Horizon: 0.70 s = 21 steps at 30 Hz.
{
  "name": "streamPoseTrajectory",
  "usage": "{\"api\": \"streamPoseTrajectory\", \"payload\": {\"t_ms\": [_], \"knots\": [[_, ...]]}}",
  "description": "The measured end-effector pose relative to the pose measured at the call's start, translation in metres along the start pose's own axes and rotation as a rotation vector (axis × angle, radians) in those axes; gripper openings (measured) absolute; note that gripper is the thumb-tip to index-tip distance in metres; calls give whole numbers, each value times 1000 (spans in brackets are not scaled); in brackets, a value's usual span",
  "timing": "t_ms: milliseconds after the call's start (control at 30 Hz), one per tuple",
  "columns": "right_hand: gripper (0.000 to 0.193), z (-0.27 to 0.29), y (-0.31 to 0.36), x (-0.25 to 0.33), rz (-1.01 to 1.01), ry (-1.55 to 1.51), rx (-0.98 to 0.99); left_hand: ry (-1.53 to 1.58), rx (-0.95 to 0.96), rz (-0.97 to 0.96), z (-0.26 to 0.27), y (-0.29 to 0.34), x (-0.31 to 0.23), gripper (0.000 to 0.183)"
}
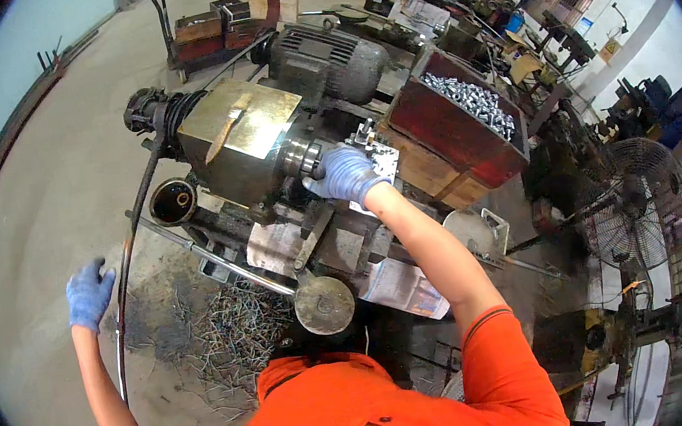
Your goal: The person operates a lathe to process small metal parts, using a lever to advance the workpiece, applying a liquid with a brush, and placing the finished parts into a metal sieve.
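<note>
My right hand (pixel 345 175), in a light blue glove, is at the front of the machine's round steel chuck (pixel 299 157). Its thumb and fingers curl together there, and whatever lies between them is hidden. My left hand (pixel 90 295), gloved alike, hangs out to the left with its fingers apart and nothing in them. Close beside it runs a long dark lever (pixel 126 275) that slants up to the machine. The chuck sticks out of a metal headstock (pixel 223 134), and a brush (pixel 226 133) with a wooden handle lies on top.
A red bin (pixel 423 124) of small shiny metal parts stands right of the chuck. Behind the headstock sits a ribbed motor (pixel 336 62). Metal shavings (pixel 241 334) heap on the floor before the machine, near a round stool-like disc (pixel 325 305). A caged fan (pixel 636 203) stands at right.
</note>
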State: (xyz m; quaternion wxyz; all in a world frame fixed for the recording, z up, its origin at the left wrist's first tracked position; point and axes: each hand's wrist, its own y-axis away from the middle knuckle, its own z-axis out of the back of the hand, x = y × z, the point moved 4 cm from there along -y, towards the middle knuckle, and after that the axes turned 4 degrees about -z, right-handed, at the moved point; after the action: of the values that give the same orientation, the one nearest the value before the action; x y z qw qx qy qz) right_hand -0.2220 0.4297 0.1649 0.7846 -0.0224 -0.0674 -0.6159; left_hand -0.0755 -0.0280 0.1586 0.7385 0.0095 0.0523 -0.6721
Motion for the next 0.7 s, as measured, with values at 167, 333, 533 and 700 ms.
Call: {"api": "streamPoseTrajectory", "payload": {"t_ms": [167,333,533,700], "knots": [[48,6,-2,16,38,-32,-16,175,30,110,-42,47,47,36],[48,5,3,12,-11,-201,146,279,87,189,-42,66,22,40],[48,-1,-10,21,76,-36,28,161,45,284,-72,78,32,37],[53,0,-8,24,6,36,159,-95,-21,230,-84,56,41,22]]}}
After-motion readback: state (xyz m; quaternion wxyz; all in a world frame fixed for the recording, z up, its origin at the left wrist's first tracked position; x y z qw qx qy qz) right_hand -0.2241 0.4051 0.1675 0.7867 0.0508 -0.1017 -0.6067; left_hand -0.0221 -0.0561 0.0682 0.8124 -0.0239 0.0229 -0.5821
